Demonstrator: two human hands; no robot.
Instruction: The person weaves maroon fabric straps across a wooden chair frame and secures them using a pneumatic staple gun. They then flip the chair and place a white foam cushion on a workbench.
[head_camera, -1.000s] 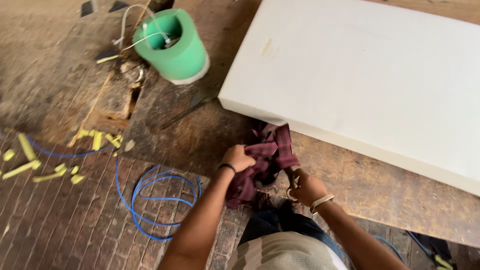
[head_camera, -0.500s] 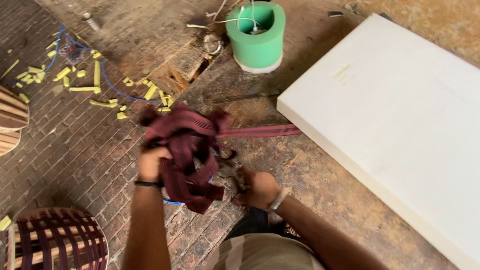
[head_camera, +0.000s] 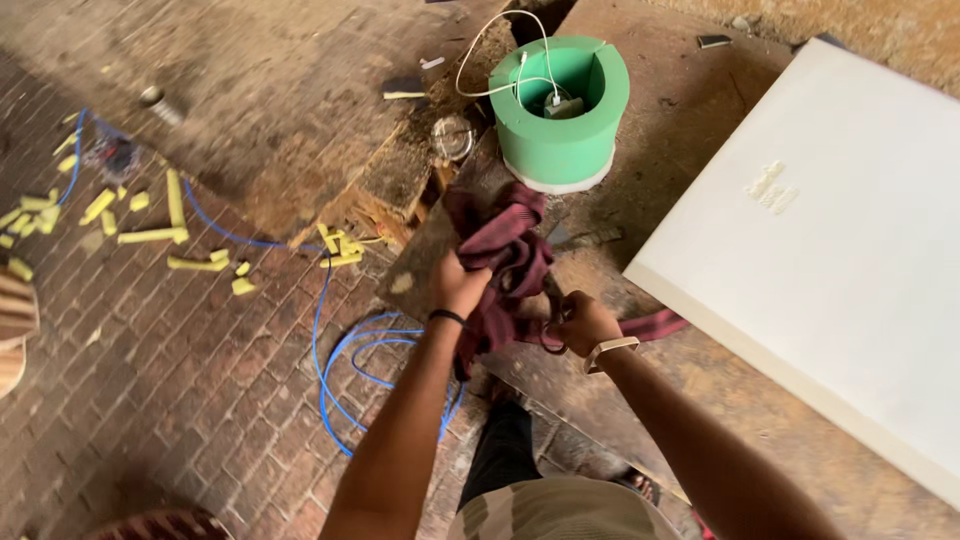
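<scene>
My left hand (head_camera: 458, 283) grips a bunched dark red striped cloth (head_camera: 505, 255) and holds it up over the edge of a worn wooden board (head_camera: 640, 390). My right hand (head_camera: 582, 320) is closed on another part of the same cloth, just to the right; a strip of the cloth (head_camera: 655, 324) trails right from it toward a thick white foam slab (head_camera: 840, 240). A black band sits on my left wrist and a light bracelet on my right.
A green cylindrical tub (head_camera: 560, 110) with a white cable and a small device inside stands beyond the cloth. A blue cable (head_camera: 350, 350) loops over the brick floor on the left. Yellow foam scraps (head_camera: 150, 235) lie scattered far left. A rough wooden block (head_camera: 395, 180) sits beside the tub.
The view swung from left to right. My hands brought the cloth from over the brick floor back to the board, near the green tub. Both hands kept their grip.
</scene>
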